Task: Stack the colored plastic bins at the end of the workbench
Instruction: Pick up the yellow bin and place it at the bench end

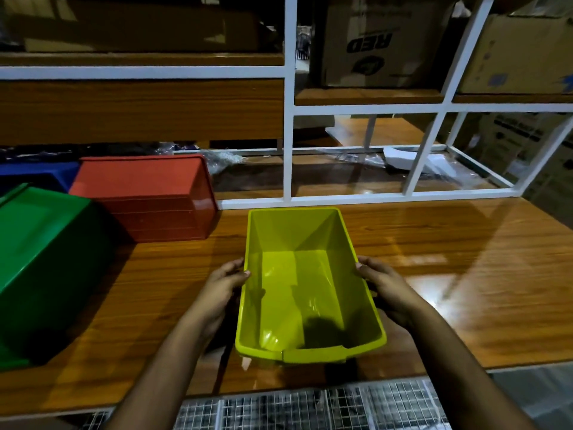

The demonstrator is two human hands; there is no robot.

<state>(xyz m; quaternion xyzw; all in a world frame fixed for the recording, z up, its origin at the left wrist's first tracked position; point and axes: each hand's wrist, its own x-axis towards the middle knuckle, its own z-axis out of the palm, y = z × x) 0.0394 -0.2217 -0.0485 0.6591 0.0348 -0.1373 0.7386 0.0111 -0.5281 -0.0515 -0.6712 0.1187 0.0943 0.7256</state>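
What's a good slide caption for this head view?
Both hands grip the yellow bin on the workbench.

Both bare forearms reach forward from the bottom edge, angled inward toward the yellow bin [305, 283]. Left hand [221, 290] clamped on the bin's left long wall, about halfway along it: thumb hooked over the rim, tip just inside, other fingers wrapped down the outer face, mostly hidden. Right hand [386, 285] mirrors it on the bin's right long wall, thumb on the rim, fingers curled under and around the outside. Wrists roughly straight, both palms facing the bin. Hands sit level with each other, one on each side, the bin between them. No sleeves visible.
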